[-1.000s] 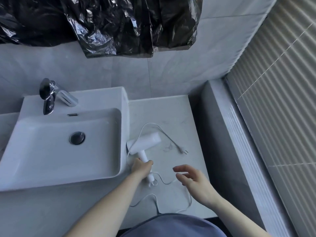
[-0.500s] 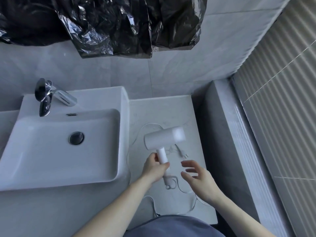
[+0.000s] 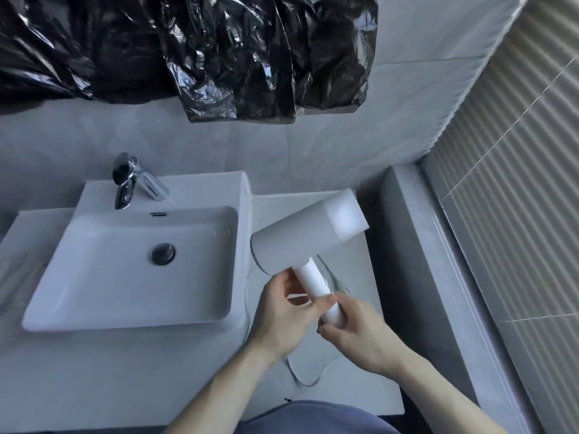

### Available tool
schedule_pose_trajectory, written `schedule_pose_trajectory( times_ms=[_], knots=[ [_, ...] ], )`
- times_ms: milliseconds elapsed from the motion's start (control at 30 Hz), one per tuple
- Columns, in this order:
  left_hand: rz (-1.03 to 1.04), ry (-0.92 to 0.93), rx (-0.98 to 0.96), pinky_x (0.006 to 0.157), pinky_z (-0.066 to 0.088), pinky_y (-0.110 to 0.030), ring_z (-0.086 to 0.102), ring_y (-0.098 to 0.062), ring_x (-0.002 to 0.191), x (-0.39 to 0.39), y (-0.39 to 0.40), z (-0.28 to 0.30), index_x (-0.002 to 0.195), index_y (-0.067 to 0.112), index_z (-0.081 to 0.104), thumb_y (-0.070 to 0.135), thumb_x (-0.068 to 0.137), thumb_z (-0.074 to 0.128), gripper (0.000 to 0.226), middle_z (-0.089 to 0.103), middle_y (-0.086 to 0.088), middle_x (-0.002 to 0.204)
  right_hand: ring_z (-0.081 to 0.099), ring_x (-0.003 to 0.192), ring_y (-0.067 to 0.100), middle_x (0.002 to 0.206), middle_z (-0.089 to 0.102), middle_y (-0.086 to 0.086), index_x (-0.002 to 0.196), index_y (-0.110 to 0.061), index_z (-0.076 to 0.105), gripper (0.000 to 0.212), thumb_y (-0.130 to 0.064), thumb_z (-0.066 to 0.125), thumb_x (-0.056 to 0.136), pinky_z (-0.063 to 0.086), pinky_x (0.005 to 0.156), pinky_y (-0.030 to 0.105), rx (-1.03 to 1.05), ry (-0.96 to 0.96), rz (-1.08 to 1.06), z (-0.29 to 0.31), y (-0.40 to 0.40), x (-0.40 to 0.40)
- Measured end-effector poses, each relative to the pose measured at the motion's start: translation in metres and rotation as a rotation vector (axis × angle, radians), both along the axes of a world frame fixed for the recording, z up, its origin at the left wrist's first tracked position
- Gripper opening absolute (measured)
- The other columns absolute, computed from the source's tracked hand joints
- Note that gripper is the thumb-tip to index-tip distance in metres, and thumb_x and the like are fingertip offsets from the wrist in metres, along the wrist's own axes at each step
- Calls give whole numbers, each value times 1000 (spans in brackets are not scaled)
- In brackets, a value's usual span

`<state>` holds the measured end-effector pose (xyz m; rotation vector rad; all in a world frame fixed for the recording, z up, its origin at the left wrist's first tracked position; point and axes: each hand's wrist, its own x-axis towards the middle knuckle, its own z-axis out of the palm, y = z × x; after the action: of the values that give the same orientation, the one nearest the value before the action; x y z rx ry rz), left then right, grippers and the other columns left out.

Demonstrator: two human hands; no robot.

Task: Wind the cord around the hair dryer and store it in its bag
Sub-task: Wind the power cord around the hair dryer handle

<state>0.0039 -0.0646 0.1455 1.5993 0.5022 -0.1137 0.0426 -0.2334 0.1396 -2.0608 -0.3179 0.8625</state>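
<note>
The white hair dryer is held up above the counter, barrel pointing up and to the right, handle angled down toward me. My left hand grips the handle from the left, thumb and fingers round it. My right hand holds the lower end of the handle from the right. The white cord hangs below my hands and loops on the counter; its plug is hidden. No bag is in view.
A white rectangular sink with a chrome faucet sits to the left on the grey counter. Black crumpled plastic hangs on the wall above. A grey ledge and ribbed blinds bound the right side.
The dryer has been lifted off the counter toward me by my left hand. My right hand, open before, has come in and taken the lower end of the handle.
</note>
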Motion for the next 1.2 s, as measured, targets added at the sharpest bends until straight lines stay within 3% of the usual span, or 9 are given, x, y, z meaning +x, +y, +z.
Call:
schedule_pose_trajectory(
  times_ms=[133,233,367,567,700,867,1000,1067,1200],
  knots=[
    [-127,-2,133,100,58,-36,75,-14,112,-46,43,27,110,29,79,24,99,75,13,83,9,112,59,66,12,76,68,-1,96,-16,64,13,-15,66,83,49,63,32,64,118,65,14,11,-16],
    [-72,29,293,93,59,-31,77,-9,98,-89,80,44,100,40,79,26,96,79,14,83,9,101,69,64,15,71,64,-3,96,-13,65,22,-17,61,75,55,63,28,116,206,78,15,19,-26],
    [78,-63,406,78,56,-15,75,-10,96,-137,130,64,102,41,75,14,86,88,34,79,11,110,65,57,27,65,54,6,86,-12,66,18,-10,58,71,54,55,25,221,361,92,24,35,-43],
    [-278,-63,764,115,41,-24,41,3,146,-161,184,58,160,55,22,35,73,96,116,27,34,163,59,41,21,50,50,4,89,-9,75,30,-6,51,69,49,50,24,333,548,217,50,51,-67],
    [-388,-238,663,123,33,-31,33,2,155,-159,207,67,161,51,30,43,64,102,121,23,34,170,57,34,15,43,53,3,101,-4,76,44,-12,52,65,50,54,25,326,696,392,58,74,-93],
    [-393,-404,419,100,56,-35,68,-19,125,-192,243,71,125,33,68,31,65,98,67,72,6,132,59,34,8,46,55,-3,124,0,73,62,-17,48,71,52,48,21,476,873,389,49,119,-150],
    [-199,-457,332,69,56,-46,69,-33,78,-228,285,59,97,10,72,31,64,88,43,72,-7,86,62,40,12,55,61,3,132,-3,72,63,-46,55,90,57,50,24,541,771,214,46,160,-201],
    [-93,-461,264,69,53,-49,65,-40,75,-246,311,51,90,-1,69,33,64,87,46,69,-20,81,65,42,17,59,63,11,123,-3,76,73,-63,58,86,52,43,24,520,654,56,45,174,-220],
    [160,-349,165,79,55,-37,69,-14,82,-275,357,52,90,16,74,42,52,89,48,76,9,84,40,38,14,59,59,9,88,-12,83,91,-97,64,65,18,46,30,412,305,-293,34,185,-257]
  ],
)
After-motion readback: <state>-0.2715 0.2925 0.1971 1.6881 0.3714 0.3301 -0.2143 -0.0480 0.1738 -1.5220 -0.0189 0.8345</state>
